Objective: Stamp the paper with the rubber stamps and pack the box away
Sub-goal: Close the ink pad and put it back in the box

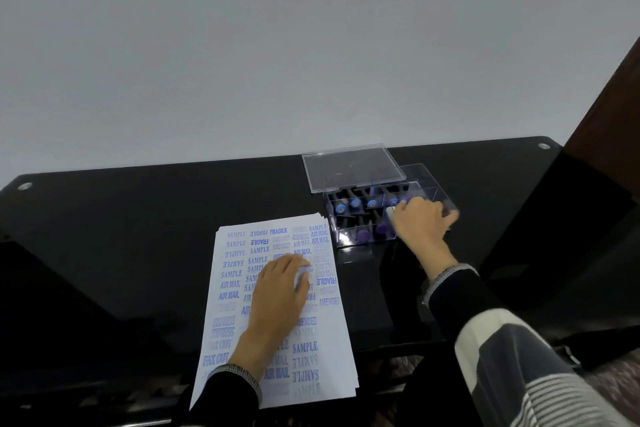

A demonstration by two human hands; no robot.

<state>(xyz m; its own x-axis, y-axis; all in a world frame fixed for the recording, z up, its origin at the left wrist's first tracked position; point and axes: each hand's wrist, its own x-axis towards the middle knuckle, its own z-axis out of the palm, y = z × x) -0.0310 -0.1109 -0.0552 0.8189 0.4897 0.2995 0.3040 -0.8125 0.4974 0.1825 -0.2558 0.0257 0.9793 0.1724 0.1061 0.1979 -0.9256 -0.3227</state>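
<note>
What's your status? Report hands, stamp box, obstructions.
Left hand flat on the stamped paper. Right hand inside the open stamp box, grip unclear. Lid off, behind the box. Nothing in the way.

The right hand [420, 224] is motion-blurred at its fingertips inside the box [360, 239], so any grip there cannot be told. The left hand [278, 291] covers several stamped words mid-paper [225, 340]. The tabletop's [121, 218] near edge is cut off.

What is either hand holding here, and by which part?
Left hand lies flat on the paper, gripping nothing. Right hand reaches into the clear box; blur hides any grip.
</note>
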